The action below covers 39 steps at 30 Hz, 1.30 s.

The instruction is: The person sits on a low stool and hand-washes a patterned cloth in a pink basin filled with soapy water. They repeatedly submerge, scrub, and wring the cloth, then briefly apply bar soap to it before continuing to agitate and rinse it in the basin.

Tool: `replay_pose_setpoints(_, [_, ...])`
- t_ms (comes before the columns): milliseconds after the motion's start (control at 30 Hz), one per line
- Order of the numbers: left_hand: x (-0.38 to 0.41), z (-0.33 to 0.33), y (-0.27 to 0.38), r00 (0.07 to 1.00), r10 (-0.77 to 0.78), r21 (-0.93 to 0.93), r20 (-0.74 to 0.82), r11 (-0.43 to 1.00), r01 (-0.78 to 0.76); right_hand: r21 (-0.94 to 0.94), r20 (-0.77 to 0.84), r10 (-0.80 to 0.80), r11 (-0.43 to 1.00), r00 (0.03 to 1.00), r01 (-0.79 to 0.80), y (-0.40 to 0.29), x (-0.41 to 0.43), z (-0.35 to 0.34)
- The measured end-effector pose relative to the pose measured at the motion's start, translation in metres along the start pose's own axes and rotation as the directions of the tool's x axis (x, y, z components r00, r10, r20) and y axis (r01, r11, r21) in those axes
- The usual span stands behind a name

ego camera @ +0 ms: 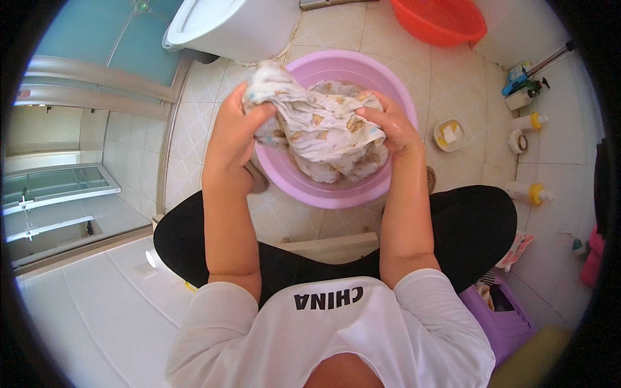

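A wet white cloth with a printed bear pattern [330, 126] is gathered above a round pink plastic basin [335, 198] on the floor. My left hand [242, 126] grips a bunched end of it over the basin's left rim. On the other side, my right hand [390, 121] pinches the cloth between thumb and fingers, its skin shiny with wet. Between my hands the fabric hangs in folds, and its lower part rests in the basin. Some water shows around the cloth low in the basin, though the fabric covers most of the bottom.
Right of the basin lies a soap dish [449, 136] with white and yellow soap. Several bottles [526, 121] line the right wall. A red basin [441, 22] stands at the far right, and a white toilet [242, 29] at the far left. A purple plastic container [509, 325] sits near my right side.
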<state>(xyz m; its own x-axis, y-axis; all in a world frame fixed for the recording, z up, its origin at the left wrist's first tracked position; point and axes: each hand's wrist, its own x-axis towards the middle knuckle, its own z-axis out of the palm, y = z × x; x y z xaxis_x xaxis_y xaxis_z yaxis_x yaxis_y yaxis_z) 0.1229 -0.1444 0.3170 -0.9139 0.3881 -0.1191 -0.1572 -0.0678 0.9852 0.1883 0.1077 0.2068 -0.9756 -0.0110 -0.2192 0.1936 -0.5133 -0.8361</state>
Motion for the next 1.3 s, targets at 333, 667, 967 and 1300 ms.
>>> replay_pose_setpoints(333, [0.026, -0.066, -0.104, 0.930, -0.237, 0.035, -0.280, 0.966, 0.257, 0.311, -0.189, -0.168, 0.924, 0.967, 0.222, 0.017, 0.049, -0.031])
replay_pose_setpoints(667, [0.078, -0.065, -0.177, 0.883, 0.221, 0.336, -0.413, 0.939, -0.078, -0.363, -0.506, -0.184, 0.932, 0.843, -0.014, 0.088, 0.119, -0.053])
replay_pose_setpoints(967, [0.076, -0.038, -0.160, 0.941, 0.073, 0.567, -0.330, 0.812, 0.136, -0.867, -0.448, -0.169, 0.322, 0.878, -0.380, 0.079, 0.117, -0.051])
replay_pose_setpoints(1300, [0.034, -0.011, -0.171, 0.941, -0.337, 0.799, -0.002, 0.565, 0.204, -0.833, -0.522, -0.333, 0.399, 0.785, -0.385, 0.103, 0.102, -0.057])
